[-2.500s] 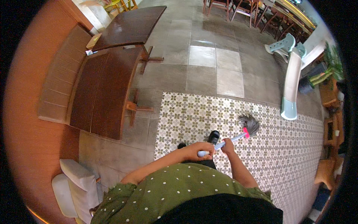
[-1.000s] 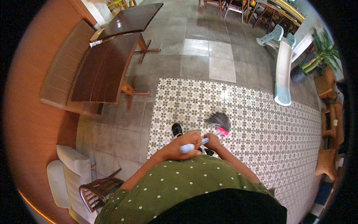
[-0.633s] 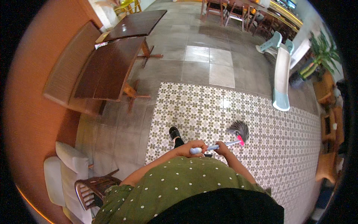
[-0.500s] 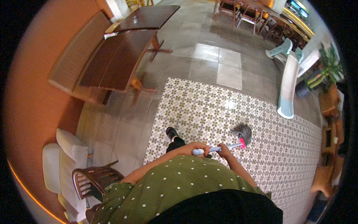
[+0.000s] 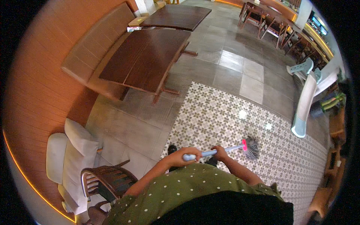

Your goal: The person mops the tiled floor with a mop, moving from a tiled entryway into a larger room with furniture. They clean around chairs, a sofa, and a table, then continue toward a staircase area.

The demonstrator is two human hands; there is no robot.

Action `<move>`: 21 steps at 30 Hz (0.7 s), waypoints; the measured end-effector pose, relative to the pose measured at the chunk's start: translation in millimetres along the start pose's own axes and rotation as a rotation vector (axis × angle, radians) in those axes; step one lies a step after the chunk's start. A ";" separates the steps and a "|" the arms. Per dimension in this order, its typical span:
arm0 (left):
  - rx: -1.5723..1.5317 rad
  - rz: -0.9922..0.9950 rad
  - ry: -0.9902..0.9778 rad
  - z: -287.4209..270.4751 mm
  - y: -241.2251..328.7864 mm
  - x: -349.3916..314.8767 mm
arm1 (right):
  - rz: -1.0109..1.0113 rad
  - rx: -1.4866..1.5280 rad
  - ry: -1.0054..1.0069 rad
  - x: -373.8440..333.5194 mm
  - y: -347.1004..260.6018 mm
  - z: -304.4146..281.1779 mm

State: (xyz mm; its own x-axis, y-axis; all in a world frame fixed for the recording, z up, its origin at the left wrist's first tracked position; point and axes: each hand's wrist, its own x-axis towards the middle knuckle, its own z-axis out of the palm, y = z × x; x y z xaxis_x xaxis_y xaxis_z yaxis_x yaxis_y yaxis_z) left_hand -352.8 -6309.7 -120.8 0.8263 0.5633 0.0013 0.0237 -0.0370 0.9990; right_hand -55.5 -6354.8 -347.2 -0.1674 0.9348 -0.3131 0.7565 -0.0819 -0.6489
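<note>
Head view: the mop is clamped in both grips, its end wrapped by the left hand, its shaft by the right hand. From lower centre its axis is slanted rightward, slightly up; the strands, nearer the right hand, are spread over patterned tiles.

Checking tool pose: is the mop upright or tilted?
Tilted: the mop handle slants from the left hand through the right hand out to the grey strands, right of the shoes.

Olive-grn top w/ small wht polka dots, short slvs; L hand & R hand bare; blk L shoe.
</note>
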 end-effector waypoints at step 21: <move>0.815 -0.234 0.721 -199.0 124.6 -234.0 | -0.698 0.253 -0.592 238.2 -459.7 225.0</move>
State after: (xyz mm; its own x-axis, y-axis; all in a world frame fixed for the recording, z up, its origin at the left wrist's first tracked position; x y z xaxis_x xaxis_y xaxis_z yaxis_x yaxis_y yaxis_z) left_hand -655.2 -6281.9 12.1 0.2391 0.9652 0.1061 0.7175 -0.2492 0.6505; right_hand -585.4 -6172.2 -279.5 -0.8759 0.4795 -0.0531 0.2163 0.2919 -0.9317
